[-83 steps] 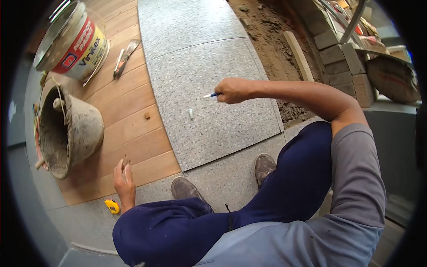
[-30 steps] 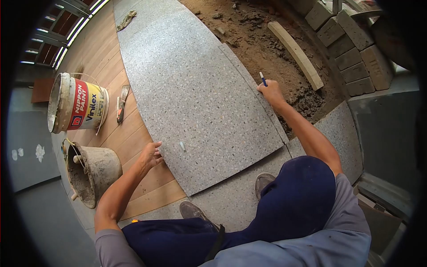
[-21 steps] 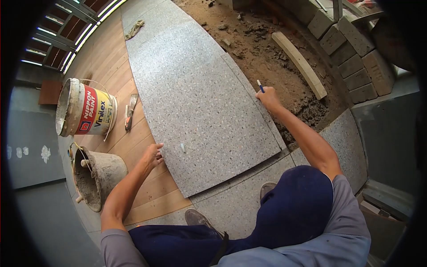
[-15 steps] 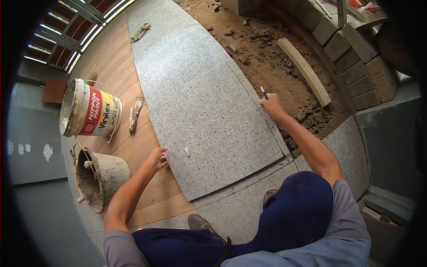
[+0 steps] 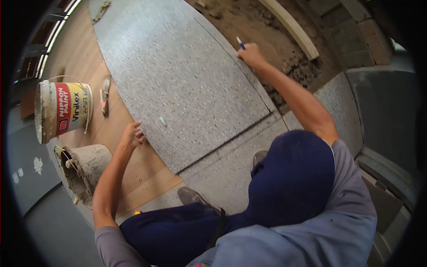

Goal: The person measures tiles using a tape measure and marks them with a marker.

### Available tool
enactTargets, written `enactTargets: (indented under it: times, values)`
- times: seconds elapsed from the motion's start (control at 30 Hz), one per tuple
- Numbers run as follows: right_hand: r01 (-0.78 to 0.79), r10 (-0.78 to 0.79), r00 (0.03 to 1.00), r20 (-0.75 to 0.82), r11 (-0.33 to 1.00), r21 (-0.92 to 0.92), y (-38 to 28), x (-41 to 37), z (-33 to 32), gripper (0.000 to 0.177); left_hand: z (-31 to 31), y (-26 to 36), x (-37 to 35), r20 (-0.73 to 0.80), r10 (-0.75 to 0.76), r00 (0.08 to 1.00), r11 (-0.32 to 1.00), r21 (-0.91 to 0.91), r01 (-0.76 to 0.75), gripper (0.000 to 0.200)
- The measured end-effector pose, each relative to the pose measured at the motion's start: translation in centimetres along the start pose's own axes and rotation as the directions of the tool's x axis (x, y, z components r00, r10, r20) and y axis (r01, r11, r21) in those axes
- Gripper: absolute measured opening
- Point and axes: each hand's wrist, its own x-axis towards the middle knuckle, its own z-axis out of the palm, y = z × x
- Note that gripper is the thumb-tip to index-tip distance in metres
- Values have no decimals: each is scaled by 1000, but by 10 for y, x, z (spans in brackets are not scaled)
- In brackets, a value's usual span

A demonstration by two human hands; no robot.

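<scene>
A speckled slab (image 5: 191,84) lies before us between a person's hands: at its left edge, the left hand (image 5: 133,135), fingers loosely parted; at its right edge, the right hand (image 5: 252,55), pinching a blue-and-white pen (image 5: 241,43).

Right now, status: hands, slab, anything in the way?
Left hand at left edge of slab. Right hand holding pen by right edge. Small pale piece lying on slab, near left hand.

Wood-look planks (image 5: 144,173) lie beside the left fingers (image 5: 138,133), a grey wall (image 5: 26,140) with white patches farther left, a slatted gate (image 5: 54,27) leaking bright light beyond, while bare earth (image 5: 255,24) borders the right fingers (image 5: 241,52), with stacked blocks (image 5: 351,42) past it.
</scene>
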Motion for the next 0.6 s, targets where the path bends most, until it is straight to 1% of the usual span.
enactTargets:
  times: [0.03,0.07,0.1,0.13,0.17,0.27,0.37,0.47,0.57,0.6]
  values:
    - [22,-21,1000,-15,998,63,9,-2,5,16,-4,-5,6,-11,-15,1000,1000,-19,14,46]
    - [32,-31,999,17,999,-40,-6,-5,0,17,-5,-5,11,-23,-13,1000,999,-45,12,46]
    - [32,-25,998,51,989,-142,-9,-15,-7,18,-3,-11,5,6,-11,1000,1000,-15,11,50]
    - [107,-95,994,58,959,-263,-5,-12,-7,22,-4,-3,5,34,27,999,1000,-3,-27,53]
    - [182,-166,983,75,907,-379,-2,-9,-8,26,-1,3,7,51,49,998,999,-1,-49,56]
    - [282,-247,959,141,769,-573,0,-1,-7,32,-7,-9,10,77,69,995,997,14,-70,63]
    - [147,-99,987,130,882,-447,-3,1,-8,31,-3,-2,-4,92,90,992,993,62,-96,65]
    - [235,-218,972,92,841,-487,18,9,-9,33,-4,-2,-4,96,95,991,989,106,-105,60]
    - [345,-341,934,108,780,-523,1,-21,-34,35,-2,-2,-7,93,121,988,983,127,-132,53]
    - [322,-324,942,88,798,-509,-2,-27,-38,35,-2,-1,-10,84,112,990,984,127,-122,52]
